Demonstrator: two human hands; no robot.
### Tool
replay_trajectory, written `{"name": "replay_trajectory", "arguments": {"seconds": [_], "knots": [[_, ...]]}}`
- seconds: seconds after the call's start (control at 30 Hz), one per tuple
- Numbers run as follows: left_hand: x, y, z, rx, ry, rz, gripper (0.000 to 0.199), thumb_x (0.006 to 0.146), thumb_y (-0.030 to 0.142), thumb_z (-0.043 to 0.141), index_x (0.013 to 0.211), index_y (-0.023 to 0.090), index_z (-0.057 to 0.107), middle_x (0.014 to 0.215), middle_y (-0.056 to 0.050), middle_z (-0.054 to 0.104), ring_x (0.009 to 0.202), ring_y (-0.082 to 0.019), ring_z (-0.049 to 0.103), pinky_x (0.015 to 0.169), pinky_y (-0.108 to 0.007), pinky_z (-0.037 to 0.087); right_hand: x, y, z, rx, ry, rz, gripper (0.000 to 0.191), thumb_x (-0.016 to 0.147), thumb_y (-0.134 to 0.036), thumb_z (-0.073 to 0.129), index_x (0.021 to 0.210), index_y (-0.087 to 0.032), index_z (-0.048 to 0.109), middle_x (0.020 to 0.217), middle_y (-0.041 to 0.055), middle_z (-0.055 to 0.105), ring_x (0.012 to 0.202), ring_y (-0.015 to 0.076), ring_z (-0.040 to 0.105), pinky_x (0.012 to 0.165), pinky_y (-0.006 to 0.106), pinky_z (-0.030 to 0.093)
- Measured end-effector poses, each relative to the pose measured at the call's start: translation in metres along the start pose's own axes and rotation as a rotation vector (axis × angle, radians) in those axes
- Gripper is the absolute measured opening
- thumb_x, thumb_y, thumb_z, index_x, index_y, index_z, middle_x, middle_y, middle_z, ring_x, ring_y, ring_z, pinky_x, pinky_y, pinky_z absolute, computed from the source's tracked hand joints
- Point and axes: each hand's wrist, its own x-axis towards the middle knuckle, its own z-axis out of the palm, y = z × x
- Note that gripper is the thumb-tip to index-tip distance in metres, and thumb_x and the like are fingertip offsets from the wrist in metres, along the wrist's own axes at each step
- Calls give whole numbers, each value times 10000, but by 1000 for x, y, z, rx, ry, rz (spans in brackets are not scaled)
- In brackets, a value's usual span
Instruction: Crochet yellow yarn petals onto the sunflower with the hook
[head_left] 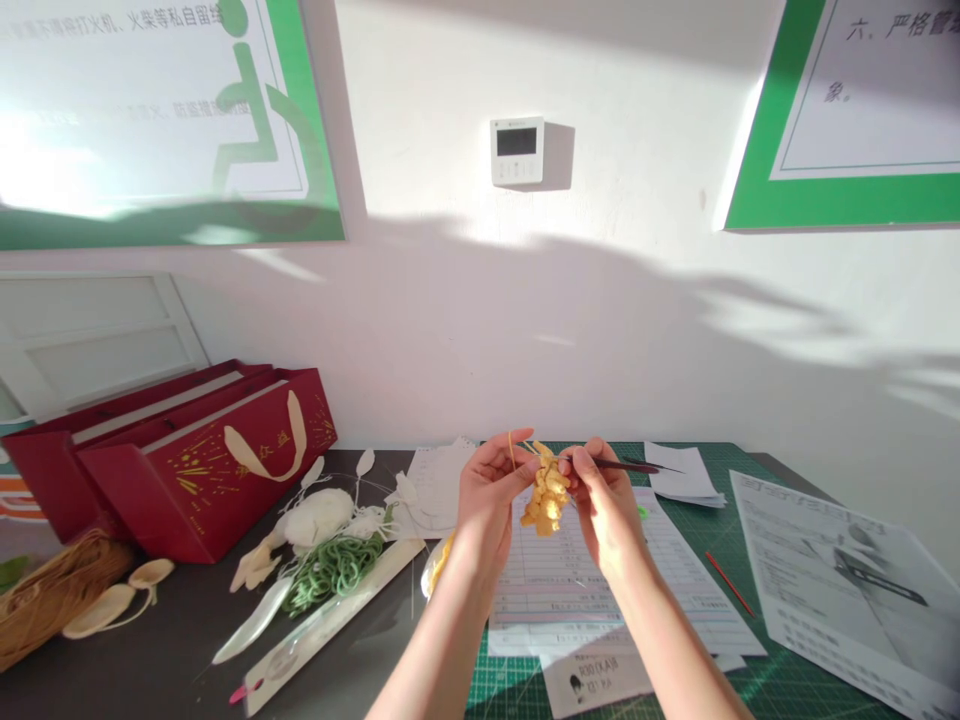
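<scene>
A bumpy yellow crocheted piece (546, 495) hangs between my two hands, above printed sheets. My left hand (491, 495) pinches its upper left edge, with yellow yarn (511, 450) looped over a raised finger. In my right hand (600, 500) is a dark-handled crochet hook (626, 465), held between thumb and fingers; its tip meets the top of the piece. A yellow and white yarn ball (435, 568) is partly hidden behind my left forearm.
Red gift bags (217, 450) stand at the left, near green yarn (334, 570), white crochet pieces (319, 515) and a ruler (330, 625). Printed papers (645, 590) lie on the green cutting mat (495, 690). A red stick (729, 583) is at the right.
</scene>
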Motion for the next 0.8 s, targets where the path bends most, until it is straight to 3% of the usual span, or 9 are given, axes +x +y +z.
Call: {"name": "replay_trajectory", "arguments": {"seconds": [0.13, 0.3, 0.43, 0.53, 0.67, 0.8], "knots": [[-4, 0, 3, 13, -5, 1, 344, 661, 167, 891, 995, 172, 810, 732, -6, 686, 710, -127, 609, 714, -243, 485, 0, 6, -1, -53, 6, -102, 269, 988, -401, 555, 808, -244, 432, 728, -13, 619, 578, 134, 569, 513, 267, 486], [-7, -4, 6, -37, 23, -31, 390, 659, 149, 887, 1039, 184, 807, 740, 5, 677, 708, -110, 583, 680, -217, 445, -3, 7, -15, -263, -1, -331, 56, 864, -245, 735, 832, -245, 690, 844, 24, 709, 776, 188, 650, 709, 351, 531], [-3, -8, 4, -142, -9, -154, 456, 585, 160, 900, 1030, 150, 802, 683, 3, 654, 662, -124, 592, 696, -262, 463, -6, 8, -17, -322, 13, -442, 108, 838, -183, 739, 901, -270, 748, 870, 20, 722, 794, 201, 668, 751, 388, 538], [1, -8, 1, -184, -22, -209, 463, 559, 149, 905, 1008, 125, 798, 677, -7, 658, 650, -132, 602, 693, -276, 463, -6, 8, -10, -283, 76, -423, 30, 893, -207, 686, 889, -236, 691, 880, 33, 697, 795, 198, 680, 680, 348, 554], [2, -4, -1, -191, -4, -190, 446, 583, 130, 891, 1016, 140, 785, 709, -5, 679, 664, -144, 622, 688, -283, 463, -5, 4, -2, -184, 148, -333, 42, 966, -222, 581, 926, -233, 577, 802, 11, 665, 569, 138, 613, 459, 245, 473], [1, 0, -1, -181, -4, -171, 408, 600, 123, 878, 996, 147, 783, 721, 1, 676, 663, -150, 624, 671, -291, 467, -5, -3, -2, -138, 154, -271, 61, 980, -240, 548, 920, -231, 556, 754, 9, 662, 500, 127, 576, 411, 234, 424]]}}
